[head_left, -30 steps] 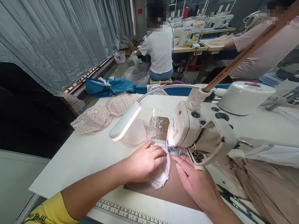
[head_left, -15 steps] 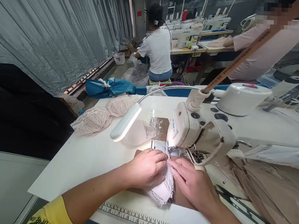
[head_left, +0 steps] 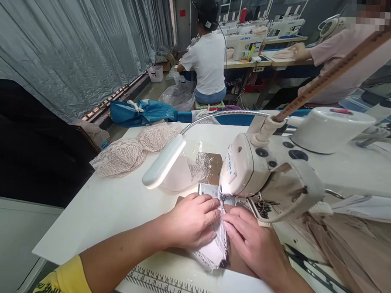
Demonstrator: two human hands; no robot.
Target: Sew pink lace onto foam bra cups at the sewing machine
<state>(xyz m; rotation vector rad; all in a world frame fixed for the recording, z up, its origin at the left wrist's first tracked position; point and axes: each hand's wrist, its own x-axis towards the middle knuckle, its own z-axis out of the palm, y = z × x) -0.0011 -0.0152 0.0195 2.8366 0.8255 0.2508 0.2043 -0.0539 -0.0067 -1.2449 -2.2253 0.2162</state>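
Note:
A pale lace bra cup (head_left: 212, 251) lies under the needle area of a white sewing machine (head_left: 243, 166), its scalloped lace edge running toward me. My left hand (head_left: 194, 221) rests flat on the cup, fingers stretched toward the presser foot, pressing it down. On the other side, my right hand (head_left: 249, 237) has thumb and forefinger closed at the cup's right edge, just in front of the needle. The fabric between those fingertips is mostly hidden. Brown board (head_left: 242, 260) shows beneath the work.
More lace cups (head_left: 119, 158) lie at the table's left, and a sheer piece (head_left: 181, 174) sits behind the lamp (head_left: 163, 162). Black scissors (head_left: 323, 273) and brown fabric (head_left: 357, 251) are at right. A printed ruler (head_left: 175, 289) runs along the front. Two people sit beyond.
The view has shifted slightly, so the machine appears a little further right. My right fingertips have moved slightly away from the left fingers. The cup stays in almost the same place.

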